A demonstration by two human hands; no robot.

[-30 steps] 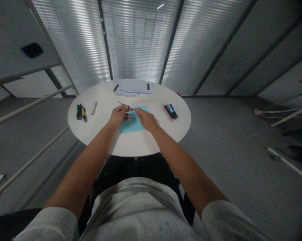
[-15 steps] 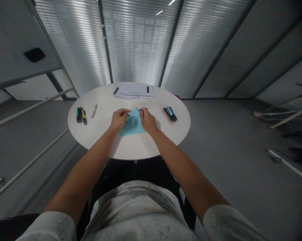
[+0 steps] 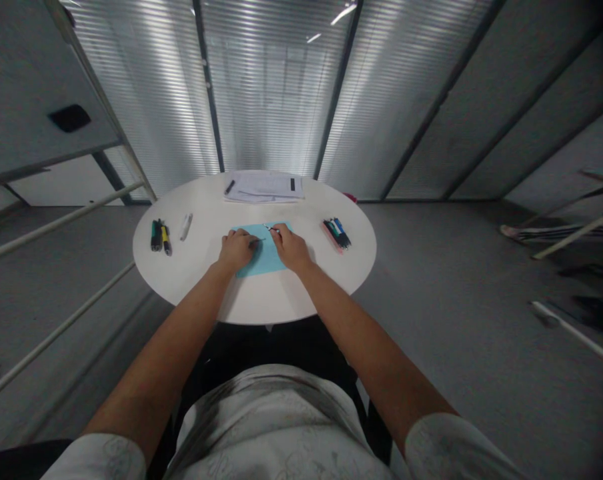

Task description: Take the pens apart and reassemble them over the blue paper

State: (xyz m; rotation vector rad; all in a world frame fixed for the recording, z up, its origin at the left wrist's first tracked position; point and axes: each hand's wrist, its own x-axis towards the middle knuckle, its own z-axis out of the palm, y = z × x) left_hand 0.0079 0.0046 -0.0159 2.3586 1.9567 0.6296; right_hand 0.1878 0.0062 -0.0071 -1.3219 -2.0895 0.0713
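Note:
A blue sheet [image 3: 262, 265] lies on the round white table [image 3: 261, 307], under both of my hands. My left hand [image 3: 237, 250] rests on its left part with the fingers closed. A thin dark stick-like thing [image 3: 261, 240] sticks out from this hand toward the right; its kind is too small to tell. My right hand [image 3: 290, 247] is closed on a slim pen [image 3: 270, 228], whose light and dark end points up and left over the sheet. The rest of the pen is hidden by the fingers.
Papers [image 3: 264, 187] lie at the table's far edge. Green and yellow markers [image 3: 160, 237] and a white marker [image 3: 185, 227] are on the left. Several pens [image 3: 337, 233] lie on a pink case at right. A white metal frame [image 3: 66, 217] stands left of the table.
Both hands have lowered onto the blue sheet. My left fingers, raised and spread before, now curl down on it. The pen end in my right hand has shifted slightly left and down.

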